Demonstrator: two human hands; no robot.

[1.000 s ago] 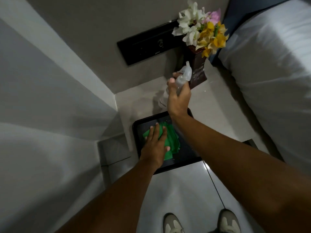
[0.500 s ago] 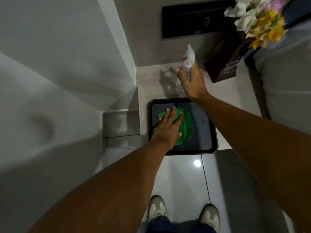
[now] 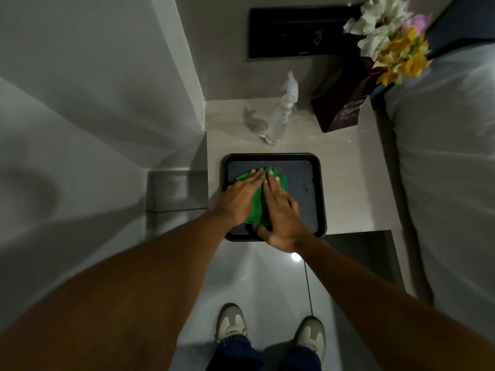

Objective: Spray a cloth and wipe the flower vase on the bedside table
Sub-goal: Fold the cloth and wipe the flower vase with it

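Both hands, left hand (image 3: 239,200) and right hand (image 3: 281,213), press flat, fingers spread, on the green cloth (image 3: 257,210) in the black tray (image 3: 318,199); behind the tray on the pale bedside table (image 3: 356,183) stand the spray bottle (image 3: 281,116) and dark vase (image 3: 340,108).

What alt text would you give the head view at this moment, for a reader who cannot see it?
Seen from above, a person's left hand and right hand lie flat on a green cloth in a black tray on a pale bedside table. Behind the tray stand a clear spray bottle and a dark vase of flowers, beside a white bed.
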